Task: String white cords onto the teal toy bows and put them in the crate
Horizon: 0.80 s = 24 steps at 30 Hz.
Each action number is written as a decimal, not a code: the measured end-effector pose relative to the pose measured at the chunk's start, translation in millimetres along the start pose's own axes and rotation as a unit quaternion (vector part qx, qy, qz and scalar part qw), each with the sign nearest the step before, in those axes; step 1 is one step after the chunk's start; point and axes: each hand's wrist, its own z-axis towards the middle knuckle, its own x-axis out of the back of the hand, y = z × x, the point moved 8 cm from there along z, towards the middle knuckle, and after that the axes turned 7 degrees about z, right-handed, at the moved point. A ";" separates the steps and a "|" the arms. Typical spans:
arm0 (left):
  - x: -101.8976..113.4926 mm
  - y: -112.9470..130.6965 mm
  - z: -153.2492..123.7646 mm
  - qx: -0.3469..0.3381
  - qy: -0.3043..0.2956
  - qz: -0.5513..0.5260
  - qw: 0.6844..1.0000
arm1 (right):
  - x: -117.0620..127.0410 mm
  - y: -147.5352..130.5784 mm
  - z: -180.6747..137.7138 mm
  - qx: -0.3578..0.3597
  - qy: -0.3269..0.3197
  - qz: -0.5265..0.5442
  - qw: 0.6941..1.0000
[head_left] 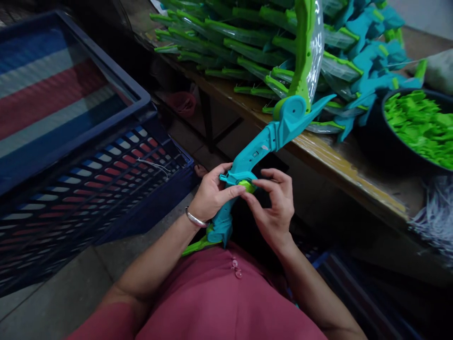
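Note:
A turquoise and green toy bow (256, 150) slants from my waist up over the table edge, with clear plastic film along its upper green limb. My left hand (212, 191) is wrapped round its middle, the thumb pressing on a small bright green plastic piece (247, 185) seated at the bow's centre. From the other side, my right hand (274, 203) has its thumb and index fingertip closed at that green piece, the other fingers curled. Fingertips cover part of the piece.
Many similar bows (240, 42) lie stacked on the wooden table (354, 174). At the right stand a dark tub (375, 127) of green pieces and a bundle of white strings (433, 217). A blue crate (85, 189) fills the left; a pink bowl (182, 103) sits beneath the table.

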 end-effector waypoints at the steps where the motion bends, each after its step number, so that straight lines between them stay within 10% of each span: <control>1: -0.8 1.3 -1.2 -0.002 0.002 0.005 1.000 | 1.8 9.6 1.0 -0.050 -0.002 0.032 0.998; 7: -0.9 9.3 -10.1 -0.022 0.009 0.040 0.999 | -18.8 47.6 -8.8 -0.300 -0.104 0.289 0.903; 24: 3.1 8.7 -9.7 -0.003 0.013 0.032 0.999 | -14.2 33.4 1.1 -0.196 -0.140 0.220 0.945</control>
